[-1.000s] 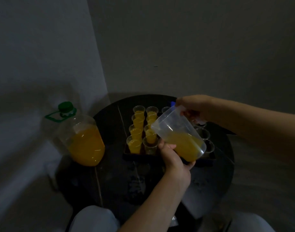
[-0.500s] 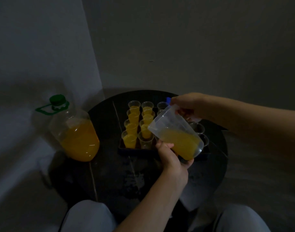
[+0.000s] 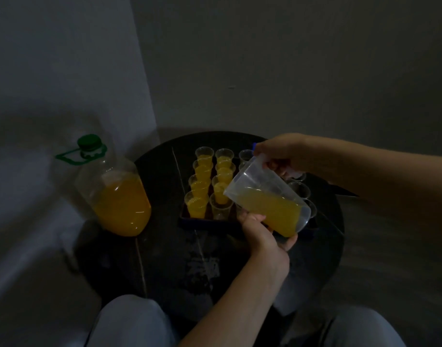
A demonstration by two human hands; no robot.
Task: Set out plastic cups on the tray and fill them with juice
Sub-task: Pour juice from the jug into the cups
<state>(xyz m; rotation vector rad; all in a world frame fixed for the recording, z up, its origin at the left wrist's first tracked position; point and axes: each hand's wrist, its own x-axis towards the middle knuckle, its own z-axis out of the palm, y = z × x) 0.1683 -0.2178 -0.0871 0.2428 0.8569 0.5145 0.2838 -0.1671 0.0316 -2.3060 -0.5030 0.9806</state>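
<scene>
A clear plastic jug (image 3: 270, 199), part full of orange juice, is tilted to the left with its lip over the empty front cup (image 3: 221, 209) of the second row. My right hand (image 3: 283, 156) grips the jug's handle from above. Under the jug's base, my left hand (image 3: 261, 234) cups and holds it. The dark tray (image 3: 205, 221) carries several small clear cups: the left row (image 3: 198, 182) and most of the second row hold juice. The cups on the right (image 3: 300, 190) look empty and are partly hidden by the jug.
A large clear bottle (image 3: 114, 191) with a green cap and handle, half full of juice, stands at the left edge of the round dark table (image 3: 180, 259). Walls close in behind and on the left. My knees (image 3: 132, 319) are below the table's front edge.
The jug has tipped a little further toward the empty front cup, and the juice has run nearer to its lip. Both hands keep their hold on it.
</scene>
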